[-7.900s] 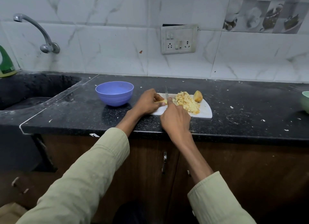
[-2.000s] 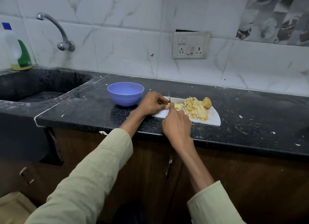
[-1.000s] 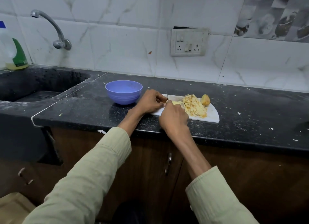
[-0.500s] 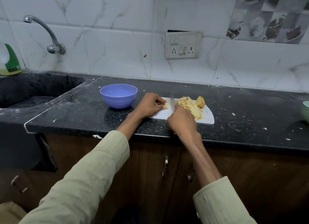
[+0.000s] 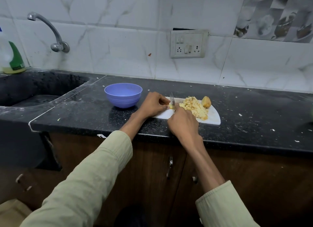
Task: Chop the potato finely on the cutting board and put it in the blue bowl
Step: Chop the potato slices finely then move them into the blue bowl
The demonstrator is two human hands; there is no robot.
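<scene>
A white cutting board (image 5: 213,117) lies on the black counter. On it sits a heap of finely chopped potato (image 5: 194,107), with an uncut potato chunk (image 5: 206,101) at the heap's far right. My left hand (image 5: 155,104) pinches a small yellow potato piece (image 5: 171,106) at the board's left end. My right hand (image 5: 183,123) grips a knife (image 5: 172,99), its blade upright against that piece. The blue bowl (image 5: 123,94) stands left of the board and looks empty.
A black sink (image 5: 35,89) with a tap (image 5: 49,30) lies to the left, a green and white bottle (image 5: 11,57) at its back corner. A wall socket (image 5: 188,44) is above the board. White scraps dot the counter (image 5: 254,118) on the right.
The knife has come back from the chopped heap to the small piece under my left fingers. The view shifted slightly. The heap and the chunk have stayed put.
</scene>
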